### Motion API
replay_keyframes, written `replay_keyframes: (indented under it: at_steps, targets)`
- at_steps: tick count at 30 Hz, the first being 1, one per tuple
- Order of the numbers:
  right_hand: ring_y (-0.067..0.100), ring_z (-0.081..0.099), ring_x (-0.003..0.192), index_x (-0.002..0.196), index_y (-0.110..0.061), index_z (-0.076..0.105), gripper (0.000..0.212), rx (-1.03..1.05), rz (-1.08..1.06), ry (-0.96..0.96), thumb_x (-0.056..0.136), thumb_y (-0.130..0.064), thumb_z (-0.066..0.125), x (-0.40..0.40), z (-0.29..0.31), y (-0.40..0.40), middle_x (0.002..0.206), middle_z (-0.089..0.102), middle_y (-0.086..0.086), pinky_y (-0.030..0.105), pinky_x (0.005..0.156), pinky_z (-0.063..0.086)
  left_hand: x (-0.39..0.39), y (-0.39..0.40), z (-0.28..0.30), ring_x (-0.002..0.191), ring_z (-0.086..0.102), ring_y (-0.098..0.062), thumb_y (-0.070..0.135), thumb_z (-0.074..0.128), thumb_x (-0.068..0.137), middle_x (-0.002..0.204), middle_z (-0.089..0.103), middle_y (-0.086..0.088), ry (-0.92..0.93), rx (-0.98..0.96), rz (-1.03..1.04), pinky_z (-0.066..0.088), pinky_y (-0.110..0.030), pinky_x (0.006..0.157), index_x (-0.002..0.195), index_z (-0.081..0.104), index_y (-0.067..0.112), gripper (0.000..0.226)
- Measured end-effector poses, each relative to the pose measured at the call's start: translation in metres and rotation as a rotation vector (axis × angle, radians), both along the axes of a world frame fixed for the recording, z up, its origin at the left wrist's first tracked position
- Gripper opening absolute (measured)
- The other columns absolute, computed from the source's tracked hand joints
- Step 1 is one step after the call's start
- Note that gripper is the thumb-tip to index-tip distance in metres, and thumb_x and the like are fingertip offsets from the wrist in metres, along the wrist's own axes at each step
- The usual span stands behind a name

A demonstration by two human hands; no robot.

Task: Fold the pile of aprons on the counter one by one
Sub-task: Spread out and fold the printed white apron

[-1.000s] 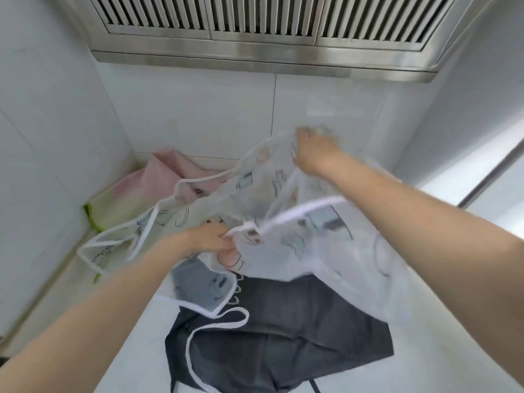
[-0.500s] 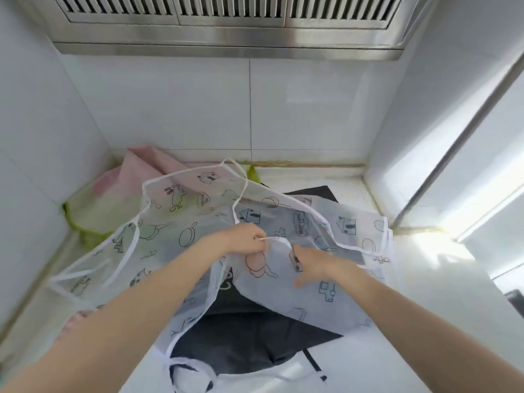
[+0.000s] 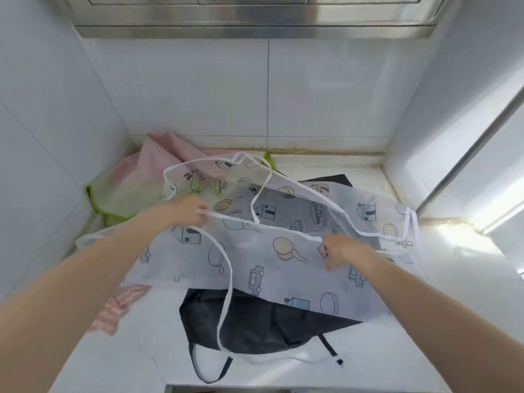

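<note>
Translucent printed apron (image 3: 272, 268) held spread above the middle of the worktop (image 3: 382, 361), over a dark grey apron (image 3: 261, 321) lying toward the front edge. Left hand (image 3: 187, 212) pinches the white trim strap; right hand (image 3: 344, 251) grips the apron's hem. Pink apron (image 3: 167, 154) and green-edged apron (image 3: 113, 199) bunched in the back left corner.

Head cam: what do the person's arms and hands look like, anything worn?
Both forearms are bare as far as the frame shows: no sleeves, gloves, watch or bands visible. The left hand and right hand show no rings or markings that I can make out; the fingers are partly hidden by cloth.
</note>
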State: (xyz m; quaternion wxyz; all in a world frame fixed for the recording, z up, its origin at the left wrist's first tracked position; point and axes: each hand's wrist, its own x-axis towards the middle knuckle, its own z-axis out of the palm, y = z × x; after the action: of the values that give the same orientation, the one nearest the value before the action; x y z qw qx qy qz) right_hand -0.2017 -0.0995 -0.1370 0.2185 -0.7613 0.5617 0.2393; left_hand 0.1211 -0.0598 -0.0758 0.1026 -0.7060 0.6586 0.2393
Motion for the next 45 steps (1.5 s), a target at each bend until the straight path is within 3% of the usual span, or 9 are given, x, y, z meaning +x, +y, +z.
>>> replay_keyframes:
  at_steps: [3,6,12,17,22,28,31,36,45]
  targets:
    - [0.022,0.052,0.096,0.105,-0.017,0.043,0.024,-0.171,-0.151,-0.256,0.088,-0.021,0.059,0.019,-0.004,-0.006,0.100,0.054,0.002,0.035,0.086,0.039,-0.012,-0.014,-0.006,0.091,0.055,-0.027,0.004,0.051,0.085,0.094,0.063,-0.006,-0.357,-0.610,0.023,0.042,-0.033,0.084,0.101,0.060,0.015,0.021]
    - [0.028,0.044,0.116,0.113,-0.012,0.046,0.024,-0.475,-0.059,-0.098,0.091,-0.004,0.045,0.032,-0.012,-0.003,0.115,0.058,0.009,0.039,0.097,0.030,-0.050,0.005,-0.036,0.083,0.061,-0.031,0.003,0.079,0.050,0.094,0.064,-0.012,-0.428,-0.871,-0.355,0.051,-0.040,0.074,0.091,0.067,0.009,0.043]
    - [0.034,0.053,0.101,0.110,-0.008,0.058,0.058,-0.630,0.251,-0.019,0.061,-0.023,0.084,0.045,-0.039,0.018,0.111,0.053,0.016,0.050,0.083,0.048,-0.075,0.049,-0.105,0.143,-0.016,-0.032,0.053,0.038,0.095,0.156,-0.021,0.000,-0.269,0.048,-0.428,-0.001,-0.052,0.114,0.150,-0.006,0.033,0.073]
    - [0.048,-0.016,0.139,0.149,-0.038,-0.001,0.099,0.062,0.069,0.010,0.077,-0.062,0.062,0.014,-0.066,0.040,0.155,-0.023,0.002,0.068,0.106,0.007,-0.075,0.051,-0.121,0.138,-0.025,-0.043,0.060,0.055,0.083,0.153,-0.029,0.004,-0.207,0.220,-0.392,0.000,-0.067,0.108,0.146,-0.011,0.045,0.092]
    - [0.047,-0.026,0.136,0.144,-0.040,-0.023,0.120,0.132,-0.034,0.031,0.069,-0.066,0.067,-0.026,-0.067,0.039,0.148,-0.041,-0.004,0.070,0.106,0.011,-0.082,0.056,-0.124,0.142,-0.013,-0.039,0.058,0.058,0.082,0.156,-0.022,0.004,-0.164,0.226,-0.403,0.011,-0.063,0.110,0.146,-0.006,0.048,0.090]
    - [0.047,0.019,0.135,0.146,-0.014,0.020,0.077,0.067,0.009,0.157,0.086,-0.036,0.062,0.018,-0.048,0.023,0.152,0.008,0.016,0.052,0.105,0.033,-0.075,0.032,-0.106,0.137,0.020,-0.030,0.040,0.051,0.093,0.154,0.015,-0.004,-0.223,-0.101,-0.256,0.028,-0.046,0.108,0.147,0.021,0.027,0.064]
    - [0.032,0.041,0.122,0.129,-0.006,0.043,0.038,-0.071,0.077,-0.244,0.093,-0.015,0.049,0.064,-0.036,0.031,0.133,0.038,0.013,0.037,0.096,0.040,-0.052,0.033,-0.099,0.124,0.030,-0.031,0.012,0.047,0.092,0.139,0.028,-0.009,-0.299,-0.223,-0.005,0.034,-0.039,0.099,0.140,0.032,0.023,0.051]
    - [0.028,0.052,0.114,0.132,-0.007,0.042,0.045,0.292,-0.022,-0.589,0.091,-0.020,0.054,0.151,-0.037,0.061,0.125,0.055,0.012,0.033,0.096,0.043,-0.008,0.049,-0.110,0.099,0.043,-0.022,-0.005,0.043,0.089,0.133,0.034,-0.009,-0.079,-0.097,0.004,0.040,-0.028,0.088,0.133,0.043,0.021,0.051]
    - [0.020,0.057,0.062,0.086,-0.001,0.055,0.016,0.857,-0.940,-1.196,0.089,0.011,0.046,0.202,-0.040,0.057,0.073,0.054,0.014,0.028,0.058,0.051,0.000,0.041,-0.125,0.122,0.046,-0.026,0.009,0.048,0.093,0.136,0.045,-0.008,0.003,0.016,-0.047,0.037,-0.031,0.101,0.136,0.042,0.012,0.043]
